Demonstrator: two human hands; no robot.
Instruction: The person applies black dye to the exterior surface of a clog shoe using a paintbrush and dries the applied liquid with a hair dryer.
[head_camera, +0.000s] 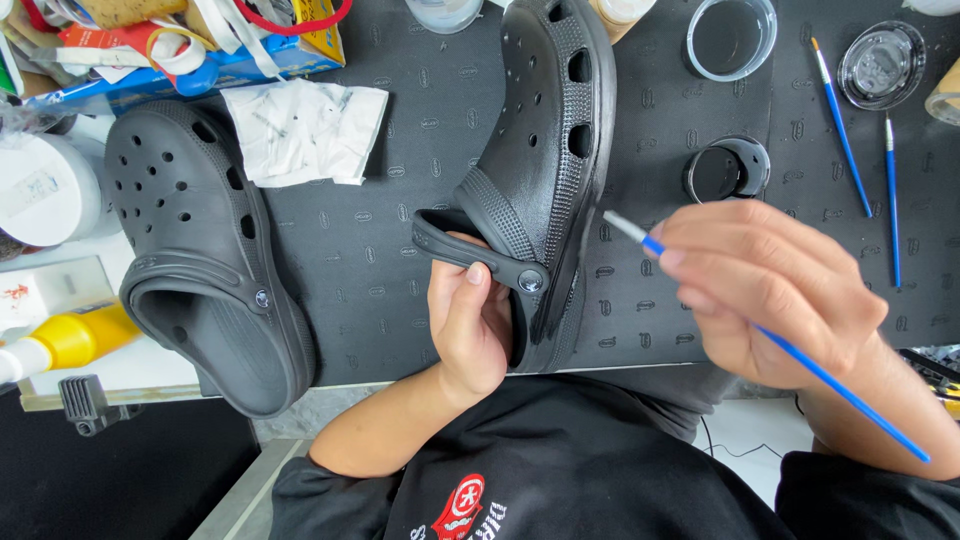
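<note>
My left hand (468, 318) grips the heel end of a black clog (540, 170) tipped on its side on the dark mat, thumb on the heel strap. A thin blue-handled paintbrush (800, 355) sits in my right hand (770, 290), its pale tip close to the clog's sole edge. A second black clog (205, 255) lies upright at the left, untouched.
A crumpled stained paper towel (305, 128) lies between the clogs. Two spare blue brushes (865, 165), a small open black paint jar (727, 170), a clear cup (732, 38) and a glass dish (880, 62) sit at the right. A yellow bottle (65, 340) and cluttered boxes are at the left.
</note>
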